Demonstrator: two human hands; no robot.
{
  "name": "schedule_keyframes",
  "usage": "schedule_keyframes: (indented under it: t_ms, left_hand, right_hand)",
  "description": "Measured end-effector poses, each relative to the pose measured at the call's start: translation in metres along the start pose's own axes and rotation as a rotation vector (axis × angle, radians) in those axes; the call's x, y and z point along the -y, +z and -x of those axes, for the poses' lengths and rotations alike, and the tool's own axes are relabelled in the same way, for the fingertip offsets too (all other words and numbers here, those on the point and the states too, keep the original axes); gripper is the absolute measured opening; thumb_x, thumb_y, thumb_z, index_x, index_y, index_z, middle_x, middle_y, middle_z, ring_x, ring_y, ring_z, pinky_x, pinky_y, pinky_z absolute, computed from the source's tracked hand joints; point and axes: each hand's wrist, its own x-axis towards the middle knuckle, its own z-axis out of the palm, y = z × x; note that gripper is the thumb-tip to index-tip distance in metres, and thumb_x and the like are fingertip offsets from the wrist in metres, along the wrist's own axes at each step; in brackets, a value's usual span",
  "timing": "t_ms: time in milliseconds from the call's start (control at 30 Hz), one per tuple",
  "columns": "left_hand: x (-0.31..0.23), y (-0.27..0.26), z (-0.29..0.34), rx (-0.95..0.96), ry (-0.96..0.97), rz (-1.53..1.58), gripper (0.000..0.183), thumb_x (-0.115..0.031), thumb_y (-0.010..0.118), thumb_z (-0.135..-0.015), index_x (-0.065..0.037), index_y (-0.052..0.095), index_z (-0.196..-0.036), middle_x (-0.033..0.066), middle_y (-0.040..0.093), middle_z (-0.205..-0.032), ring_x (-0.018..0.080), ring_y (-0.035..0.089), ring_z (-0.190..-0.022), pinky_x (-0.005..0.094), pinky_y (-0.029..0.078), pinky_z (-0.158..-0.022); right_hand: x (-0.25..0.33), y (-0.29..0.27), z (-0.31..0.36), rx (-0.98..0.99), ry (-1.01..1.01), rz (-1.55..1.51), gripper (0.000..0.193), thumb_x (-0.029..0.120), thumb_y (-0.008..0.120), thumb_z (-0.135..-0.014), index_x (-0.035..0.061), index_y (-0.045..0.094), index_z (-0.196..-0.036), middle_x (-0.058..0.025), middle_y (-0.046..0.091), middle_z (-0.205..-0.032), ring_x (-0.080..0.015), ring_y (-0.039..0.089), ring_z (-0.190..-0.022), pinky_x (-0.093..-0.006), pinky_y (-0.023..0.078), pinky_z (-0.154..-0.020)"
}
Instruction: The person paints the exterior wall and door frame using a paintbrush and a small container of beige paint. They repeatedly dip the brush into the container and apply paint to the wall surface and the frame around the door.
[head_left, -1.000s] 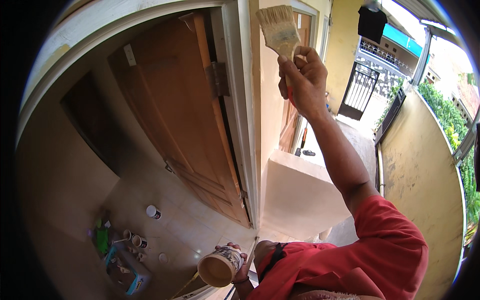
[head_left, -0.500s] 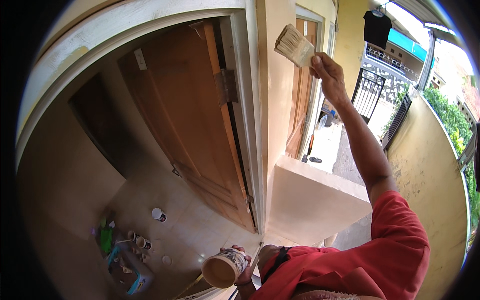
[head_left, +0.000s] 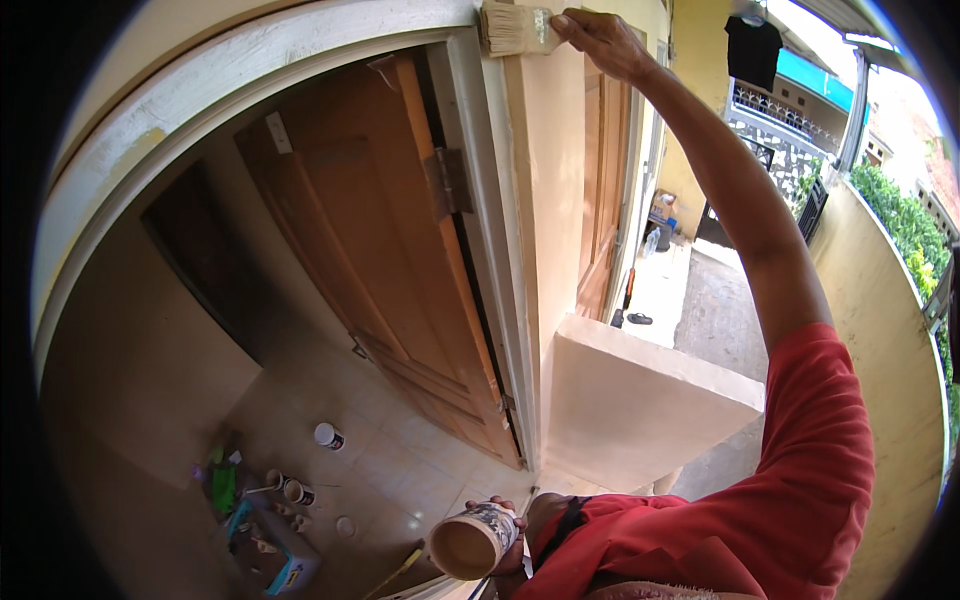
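Note:
High up beside the corner of the white door frame (head_left: 488, 120), my right hand (head_left: 608, 42) pinches the handle of a wide flat paintbrush (head_left: 520, 30). Its pale, paint-caked bristles point left and lie over the frame's upper right corner and the wall edge; whether they press on it I cannot tell. Low in front of me, my left hand (head_left: 513, 540) is wrapped round a paint-smeared tub (head_left: 468, 548) with beige paint inside. The tub tilts so that its mouth shows. Part of the left hand is hidden behind it.
A brown wooden door (head_left: 360, 200) stands open inward. On the tiled floor inside are a white can (head_left: 328, 436), several tubs and a blue-edged box (head_left: 290, 575). A low beige wall (head_left: 650, 410) stands to the right, with a yellow boundary wall (head_left: 880, 380) beyond.
My right hand has carried the paintbrush up and left, from in front of the wall to the door frame's top corner. The tub has shifted slightly right in my left hand.

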Motion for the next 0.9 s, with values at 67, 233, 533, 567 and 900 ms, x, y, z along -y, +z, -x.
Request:
schedule_keyframes:
  t_ms: [67, 233, 533, 567, 900]
  left_hand:
    - [0.005, 0.003, -0.002, -0.057, 0.011, 0.043, 0.045, -0.042, 0.062, -0.103, -0.026, 0.061, -0.144, 0.0199, 0.055, -0.145, 0.0406, 0.053, -0.135, 0.0631, 0.052, -0.094]
    - [0.001, 0.003, -0.002, -0.027, 0.041, -0.034, 0.046, -0.042, 0.064, -0.102, -0.026, 0.059, -0.145, 0.0214, 0.055, -0.145, 0.0421, 0.054, -0.134, 0.063, 0.053, -0.094]
    - [-0.001, -0.002, -0.003, 0.028, 0.014, -0.009, 0.05, -0.039, 0.065, -0.101, -0.028, 0.057, -0.149, 0.0182, 0.051, -0.147, 0.0381, 0.049, -0.138, 0.0612, 0.05, -0.1]
    - [-0.002, -0.004, -0.003, 0.069, -0.002, -0.01, 0.052, -0.038, 0.065, -0.101, -0.029, 0.055, -0.151, 0.0172, 0.049, -0.149, 0.0368, 0.047, -0.141, 0.0607, 0.048, -0.104]
    - [0.004, -0.007, -0.004, 0.052, 0.015, -0.037, 0.05, -0.037, 0.064, -0.102, -0.027, 0.056, -0.15, 0.0173, 0.049, -0.148, 0.0377, 0.048, -0.139, 0.0602, 0.05, -0.103]
  right_hand:
    - [-0.006, -0.002, -0.004, 0.034, -0.036, -0.071, 0.06, 0.06, 0.046, -0.111, 0.0083, 0.076, -0.114, -0.0038, 0.061, -0.076, -0.0128, 0.057, -0.072, -0.036, 0.05, -0.07]
    - [0.007, -0.013, -0.012, 0.061, -0.087, -0.037, 0.059, 0.056, 0.046, -0.111, 0.0044, 0.072, -0.098, -0.0199, 0.075, -0.095, -0.0384, 0.073, -0.091, -0.049, 0.055, -0.086]
    - [0.022, -0.03, 0.0, 0.047, -0.087, 0.132, 0.06, 0.056, 0.042, -0.111, 0.0052, 0.072, -0.098, -0.0192, 0.075, -0.094, -0.0383, 0.074, -0.094, -0.0478, 0.057, -0.085]
    - [0.023, -0.03, -0.001, 0.048, -0.084, 0.132, 0.06, 0.056, 0.042, -0.111, 0.0052, 0.072, -0.098, -0.0193, 0.074, -0.094, -0.0386, 0.074, -0.094, -0.0479, 0.056, -0.084]
    - [-0.028, -0.012, 0.008, 0.085, -0.041, -0.005, 0.054, 0.056, 0.046, -0.111, 0.0093, 0.073, -0.112, -0.0102, 0.069, -0.082, -0.0239, 0.066, -0.079, -0.0417, 0.054, -0.075]
